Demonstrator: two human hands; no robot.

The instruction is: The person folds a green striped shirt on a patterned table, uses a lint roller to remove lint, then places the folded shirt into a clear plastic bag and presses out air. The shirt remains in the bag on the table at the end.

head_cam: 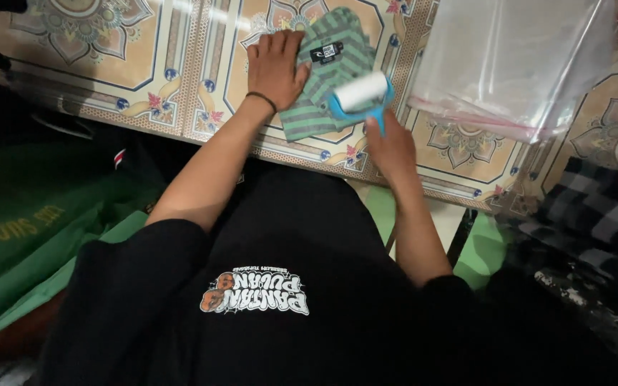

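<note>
Patterned table (pixel 180 71): folded green-striped shirt (pixel 337 78), prob. cotton.

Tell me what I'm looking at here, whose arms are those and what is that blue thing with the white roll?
There is no machine here, just a person. The picture comes from a small camera worn on their head, so you look down past their black shirt at their own two arms.

In front of them is a table covered with a patterned cloth of flowers and curly shapes. On it lies a folded green and grey striped garment.

The left hand lies flat on the garment and presses it down. It has a thin dark band at the wrist. The right hand grips the blue handle of a lint roller, a white sticky roll that picks up fluff. The roll rests on the garment.

To the right lies a clear plastic bag with a pink strip along its edge.
</note>
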